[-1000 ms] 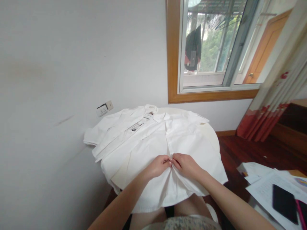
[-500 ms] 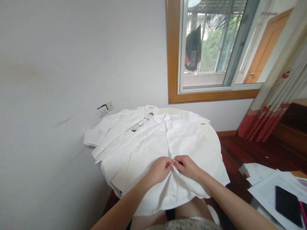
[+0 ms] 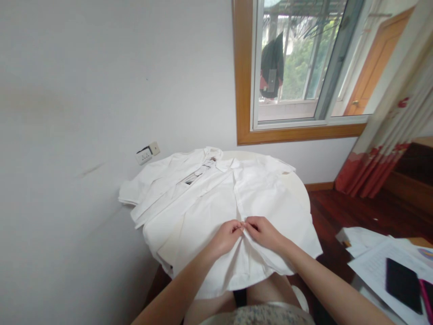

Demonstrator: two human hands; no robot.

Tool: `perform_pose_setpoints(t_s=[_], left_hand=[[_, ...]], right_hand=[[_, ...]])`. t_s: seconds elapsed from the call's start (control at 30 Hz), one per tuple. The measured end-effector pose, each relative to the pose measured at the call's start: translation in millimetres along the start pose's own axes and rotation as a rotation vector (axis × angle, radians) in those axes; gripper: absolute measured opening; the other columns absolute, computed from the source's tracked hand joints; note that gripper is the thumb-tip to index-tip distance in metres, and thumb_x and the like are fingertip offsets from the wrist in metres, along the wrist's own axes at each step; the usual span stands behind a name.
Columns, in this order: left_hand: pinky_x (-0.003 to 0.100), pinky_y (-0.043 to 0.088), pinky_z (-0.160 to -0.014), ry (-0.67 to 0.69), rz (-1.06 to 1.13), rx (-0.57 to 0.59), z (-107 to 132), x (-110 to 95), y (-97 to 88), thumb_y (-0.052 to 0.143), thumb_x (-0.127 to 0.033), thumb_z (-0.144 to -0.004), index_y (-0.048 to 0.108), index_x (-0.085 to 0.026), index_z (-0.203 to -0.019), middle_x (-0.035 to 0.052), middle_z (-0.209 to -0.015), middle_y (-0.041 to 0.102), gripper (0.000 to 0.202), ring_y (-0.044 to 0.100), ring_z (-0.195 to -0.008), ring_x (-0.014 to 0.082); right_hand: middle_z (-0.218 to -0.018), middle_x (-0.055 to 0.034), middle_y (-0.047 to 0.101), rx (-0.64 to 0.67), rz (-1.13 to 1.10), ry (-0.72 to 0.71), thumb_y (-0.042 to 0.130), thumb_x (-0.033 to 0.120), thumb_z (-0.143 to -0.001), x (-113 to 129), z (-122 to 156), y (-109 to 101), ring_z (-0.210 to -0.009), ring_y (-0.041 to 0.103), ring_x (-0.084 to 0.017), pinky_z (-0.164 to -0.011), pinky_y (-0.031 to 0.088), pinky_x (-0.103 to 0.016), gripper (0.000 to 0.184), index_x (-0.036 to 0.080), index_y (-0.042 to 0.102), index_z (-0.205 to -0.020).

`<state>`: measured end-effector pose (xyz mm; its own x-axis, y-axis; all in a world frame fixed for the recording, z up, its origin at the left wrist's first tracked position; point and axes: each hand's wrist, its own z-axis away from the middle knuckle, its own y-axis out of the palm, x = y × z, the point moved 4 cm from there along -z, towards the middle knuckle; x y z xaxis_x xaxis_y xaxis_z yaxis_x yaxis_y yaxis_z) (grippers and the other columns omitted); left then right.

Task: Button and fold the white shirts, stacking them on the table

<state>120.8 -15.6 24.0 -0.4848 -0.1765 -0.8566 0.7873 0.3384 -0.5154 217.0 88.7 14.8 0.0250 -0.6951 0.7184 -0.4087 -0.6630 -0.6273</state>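
Observation:
A white collared shirt (image 3: pixel 270 203) lies front up over a round table, its lower hem hanging past the near edge above my lap. Pinched on the front opening of this shirt are my left hand (image 3: pixel 230 234) and my right hand (image 3: pixel 262 231), fingertips meeting at the middle of the placket. Cloth is drawn up into folds beneath them. Whether a button sits between the fingers is hidden. To the left, another white garment (image 3: pixel 162 174) is spread out, with a dark printed patch showing near its collar.
The pale round table (image 3: pixel 299 192) stands against the wall, below a wood-framed window (image 3: pixel 241 90). A wall socket (image 3: pixel 144 156) is at the left. Papers (image 3: pixel 372 262) and a black phone-like slab (image 3: pixel 402 284) lie at the lower right. A curtain (image 3: pixel 368 167) hangs at the right.
Both hands keep their pinch at the same spot on the placket, with only slight finger movement. The view has shifted a little.

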Motion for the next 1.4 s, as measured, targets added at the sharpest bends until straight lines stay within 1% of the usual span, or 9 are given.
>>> perform_pose_setpoints(t_s=[0.27, 0.43, 0.6, 0.8, 0.9, 1.03, 1.13, 1.27, 1.4], left_hand=[[0.026, 0.043, -0.071, -0.006, 0.091, 0.018, 3.0, 0.2, 1.2, 0.048, -0.028, -0.078, 0.063, -0.014, -0.078, 0.004, -0.076, 0.065, 0.02, 0.058, -0.074, 0.0166], [0.023, 0.04, -0.063, 0.024, -0.021, -0.029, 4.3, -1.5, 1.8, 0.047, -0.028, -0.079, 0.061, -0.016, -0.075, 0.001, -0.07, 0.062, 0.019, 0.055, -0.066, 0.0141], [0.023, 0.038, -0.061, 0.042, -0.181, -0.059, 8.1, -4.4, 3.0, 0.047, -0.025, -0.078, 0.06, -0.017, -0.074, -0.0008, -0.066, 0.058, 0.015, 0.052, -0.063, 0.0133], [0.024, 0.038, -0.062, 0.085, -0.3, -0.054, 9.3, -6.7, -1.3, 0.045, -0.023, -0.082, 0.061, -0.017, -0.074, -0.0001, -0.067, 0.059, 0.019, 0.053, -0.065, 0.014], [0.026, 0.041, -0.07, 0.147, -0.351, -0.017, 13.1, -10.8, -12.4, 0.041, -0.026, -0.088, 0.063, -0.017, -0.074, 0.002, -0.073, 0.063, 0.027, 0.056, -0.073, 0.0159], [0.031, 0.042, -0.085, 0.254, -0.394, -0.067, 37.9, -23.8, -29.1, 0.043, -0.028, -0.09, 0.065, -0.019, -0.085, 0.0051, -0.088, 0.065, 0.024, 0.056, -0.091, 0.0183], [0.035, 0.042, -0.093, 0.364, -0.426, 0.019, 67.0, -33.6, -24.1, 0.055, -0.034, -0.085, 0.063, -0.021, -0.103, 0.0072, -0.105, 0.063, 0.023, 0.054, -0.103, 0.0207], [0.042, 0.038, -0.102, 0.401, -0.523, 0.153, 93.6, -37.1, -11.4, 0.067, -0.035, -0.074, 0.055, -0.025, -0.121, 0.0087, -0.128, 0.053, 0.05, 0.046, -0.118, 0.026], [0.044, 0.038, -0.104, 0.381, -0.62, 0.123, 95.5, -36.4, -7.6, 0.056, -0.018, -0.079, 0.058, -0.023, -0.113, 0.0072, -0.131, 0.052, 0.035, 0.045, -0.121, 0.0248]], right_hand=[[-0.055, 0.0057, 0.037, 0.035, -0.08, -0.008, 0.043, 0.029, -0.089, -1.3, 0.2, 1.2, -0.054, 0.035, -0.009, -0.053, 0.026, -0.022, 0.03, 0.019, 0.038, -0.061], [-0.054, 0.006, 0.034, 0.078, -0.244, 0.039, 0.044, 0.035, -0.088, -3.6, -2.8, 0.6, -0.054, 0.034, -0.009, -0.051, 0.026, -0.022, 0.034, 0.019, 0.039, -0.059], [-0.052, 0.0066, 0.034, 0.126, -0.26, 0.084, 0.045, 0.04, -0.088, 2.6, -5.1, -3.1, -0.051, 0.032, -0.008, -0.049, 0.025, -0.022, 0.037, 0.019, 0.039, -0.058], [-0.047, 0.0066, 0.038, 0.24, -0.347, 0.176, 0.041, 0.05, -0.09, 4.1, -6.1, -2.8, -0.045, 0.033, -0.007, -0.046, 0.027, -0.021, 0.043, 0.018, 0.044, -0.06], [-0.049, 0.0052, 0.043, 0.229, -0.299, 0.175, 0.037, 0.051, -0.092, 6.7, -3.8, -10.0, -0.045, 0.037, -0.008, -0.047, 0.03, -0.021, 0.045, 0.018, 0.049, -0.064], [-0.065, -0.0006, 0.058, 0.063, -0.039, 0.063, 0.041, 0.041, -0.092, 12.5, 7.1, -37.3, -0.06, 0.05, -0.012, -0.059, 0.038, -0.023, 0.038, 0.017, 0.058, -0.069], [-0.078, -0.0042, 0.065, 0.009, 0.094, -0.017, 0.047, 0.031, -0.089, 11.3, 18.8, -53.6, -0.074, 0.057, -0.016, -0.073, 0.043, -0.029, 0.024, 0.018, 0.065, -0.078], [-0.096, -0.0061, 0.07, 0.075, 0.137, -0.16, 0.048, 0.024, -0.088, 8.1, 29.9, -54.4, -0.098, 0.059, -0.021, -0.093, 0.041, -0.038, 0.021, 0.021, 0.07, -0.088], [-0.115, -0.007, 0.066, 0.065, 0.16, -0.186, 0.051, 0.031, -0.089, 5.0, 35.2, -48.9, -0.117, 0.053, -0.022, -0.101, 0.038, -0.041, 0.025, 0.024, 0.069, -0.105]])
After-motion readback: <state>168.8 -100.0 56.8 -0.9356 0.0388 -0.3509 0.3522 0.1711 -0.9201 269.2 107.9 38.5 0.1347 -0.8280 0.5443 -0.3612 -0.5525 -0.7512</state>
